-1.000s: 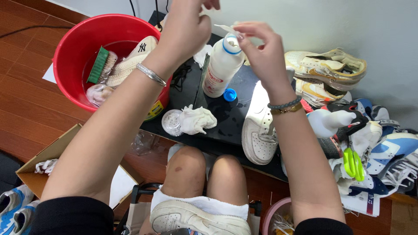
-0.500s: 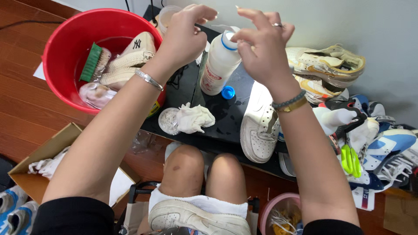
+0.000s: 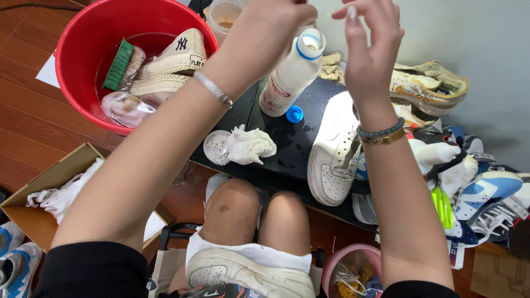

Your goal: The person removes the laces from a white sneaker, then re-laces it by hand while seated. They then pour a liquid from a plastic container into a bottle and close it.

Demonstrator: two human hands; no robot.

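Both hands are hovering above the uncapped white bottle (image 3: 292, 74) standing on the black table (image 3: 287, 154), left hand (image 3: 276, 25) curled closed, right hand (image 3: 370, 38) pinching something too small to identify, blue cap (image 3: 295, 114) lying beside the bottle.

Glossy red plastic bucket (image 3: 72, 83), smooth white plastic bottle (image 3: 290, 77), crumpled cloth (image 3: 249, 145).
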